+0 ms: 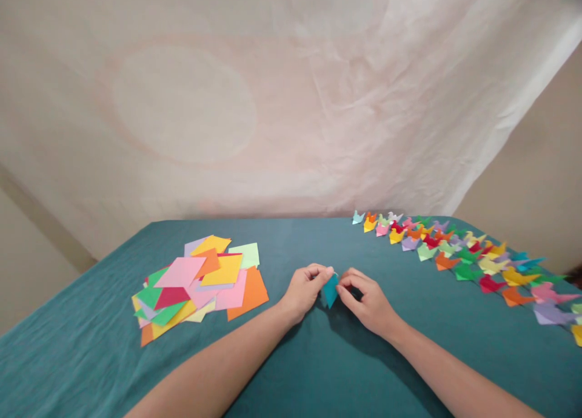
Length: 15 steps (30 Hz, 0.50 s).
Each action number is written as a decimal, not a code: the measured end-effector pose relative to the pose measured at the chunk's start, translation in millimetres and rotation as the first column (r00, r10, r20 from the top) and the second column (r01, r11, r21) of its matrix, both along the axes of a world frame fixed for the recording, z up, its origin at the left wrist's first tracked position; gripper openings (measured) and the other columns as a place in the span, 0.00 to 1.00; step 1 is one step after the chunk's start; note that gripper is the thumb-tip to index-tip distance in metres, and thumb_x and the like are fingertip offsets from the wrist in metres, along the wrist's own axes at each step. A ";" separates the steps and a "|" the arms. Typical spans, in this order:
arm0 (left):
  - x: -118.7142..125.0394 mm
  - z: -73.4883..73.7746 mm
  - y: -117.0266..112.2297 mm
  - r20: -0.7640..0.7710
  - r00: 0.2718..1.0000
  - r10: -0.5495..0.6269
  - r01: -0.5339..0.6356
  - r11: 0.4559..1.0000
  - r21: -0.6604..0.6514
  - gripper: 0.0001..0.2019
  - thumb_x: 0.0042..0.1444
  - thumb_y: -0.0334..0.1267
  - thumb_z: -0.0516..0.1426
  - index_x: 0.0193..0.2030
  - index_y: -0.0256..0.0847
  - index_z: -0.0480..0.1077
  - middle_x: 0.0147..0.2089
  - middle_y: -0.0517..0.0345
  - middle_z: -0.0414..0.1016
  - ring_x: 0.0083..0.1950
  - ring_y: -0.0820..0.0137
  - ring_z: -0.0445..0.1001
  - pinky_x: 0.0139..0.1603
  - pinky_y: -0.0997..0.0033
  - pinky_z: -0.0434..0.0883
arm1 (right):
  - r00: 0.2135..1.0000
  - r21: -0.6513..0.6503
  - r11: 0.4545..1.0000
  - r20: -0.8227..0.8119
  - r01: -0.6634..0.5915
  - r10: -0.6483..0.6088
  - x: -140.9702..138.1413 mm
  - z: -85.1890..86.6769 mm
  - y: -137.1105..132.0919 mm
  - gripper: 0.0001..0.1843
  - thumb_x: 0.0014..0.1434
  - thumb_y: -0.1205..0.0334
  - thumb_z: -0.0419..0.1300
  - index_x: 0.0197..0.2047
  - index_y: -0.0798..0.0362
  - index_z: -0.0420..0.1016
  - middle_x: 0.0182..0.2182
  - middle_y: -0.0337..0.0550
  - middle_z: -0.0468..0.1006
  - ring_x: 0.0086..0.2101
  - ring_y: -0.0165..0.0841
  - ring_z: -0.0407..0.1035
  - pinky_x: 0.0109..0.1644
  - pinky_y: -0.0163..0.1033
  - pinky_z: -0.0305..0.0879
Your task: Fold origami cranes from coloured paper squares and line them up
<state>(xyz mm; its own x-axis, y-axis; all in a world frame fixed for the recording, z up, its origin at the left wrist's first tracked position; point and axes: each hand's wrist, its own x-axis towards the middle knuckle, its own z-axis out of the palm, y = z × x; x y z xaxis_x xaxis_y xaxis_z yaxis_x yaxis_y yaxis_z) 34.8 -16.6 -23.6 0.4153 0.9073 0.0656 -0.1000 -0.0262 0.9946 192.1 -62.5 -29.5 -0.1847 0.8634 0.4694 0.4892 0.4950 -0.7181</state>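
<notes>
A small blue folded paper [331, 291], diamond-shaped with a pale edge at its top, is held upright a little above the cloth in front of me. My left hand [308, 289] pinches its upper left part between thumb and fingers. At the paper's right edge, the thumb and forefinger of my right hand [364, 298] close in a pinch. The fingers cover part of the paper, so its folds are only partly visible.
A loose pile of coloured paper squares [182, 273] lies to the left. Several rows of folded paper birds [468, 271] run along the right side. Teal cloth [291, 381] covers the table, and a pale sheet [291, 102] hangs behind its far edge.
</notes>
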 end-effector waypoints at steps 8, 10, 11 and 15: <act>-1.0 0.0 0.9 -0.035 0.999 -0.007 0.007 1.000 0.006 0.21 0.52 0.55 0.55 0.30 0.34 0.71 0.26 0.60 0.68 0.29 0.74 0.64 0.33 0.75 0.62 | 0.999 -0.011 0.999 -0.041 0.031 -0.032 2.5 0.9 0.9 0.09 0.58 0.63 0.54 0.27 0.53 0.69 0.26 0.39 0.69 0.28 0.30 0.64 0.34 0.36 0.62; -0.8 -2.3 1.1 -0.065 0.998 -0.007 0.009 0.999 0.034 0.19 0.50 0.53 0.57 0.30 0.34 0.71 0.27 0.59 0.69 0.29 0.74 0.64 0.32 0.76 0.62 | 0.998 -0.013 0.999 -0.049 0.046 -0.046 3.2 0.8 1.7 0.09 0.58 0.63 0.54 0.27 0.53 0.69 0.26 0.39 0.69 0.28 0.30 0.64 0.34 0.36 0.62; -0.6 -3.7 1.3 -0.083 0.997 -0.002 0.006 0.999 0.049 0.18 0.50 0.52 0.58 0.31 0.34 0.72 0.28 0.59 0.69 0.30 0.74 0.65 0.33 0.75 0.63 | 0.997 -0.015 0.999 -0.052 0.051 -0.051 3.4 0.7 1.9 0.09 0.58 0.62 0.54 0.27 0.53 0.69 0.26 0.39 0.69 0.28 0.30 0.64 0.34 0.35 0.62; 0.3 -8.9 2.1 -0.145 0.989 0.036 -0.022 0.995 0.095 0.17 0.49 0.50 0.59 0.29 0.34 0.71 0.27 0.58 0.69 0.29 0.74 0.65 0.31 0.76 0.63 | 0.997 -0.019 0.999 -0.050 0.051 -0.052 3.9 0.7 1.8 0.10 0.58 0.62 0.54 0.26 0.52 0.69 0.25 0.38 0.68 0.27 0.30 0.64 0.32 0.35 0.61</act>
<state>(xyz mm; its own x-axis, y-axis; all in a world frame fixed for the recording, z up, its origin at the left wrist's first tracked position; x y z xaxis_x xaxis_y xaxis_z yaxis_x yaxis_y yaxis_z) 35.1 -14.5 -32.5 0.4006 0.9117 0.0908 0.0488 -0.1201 0.9916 196.0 -60.7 -28.8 -0.1159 0.8795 0.4617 0.4763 0.4571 -0.7511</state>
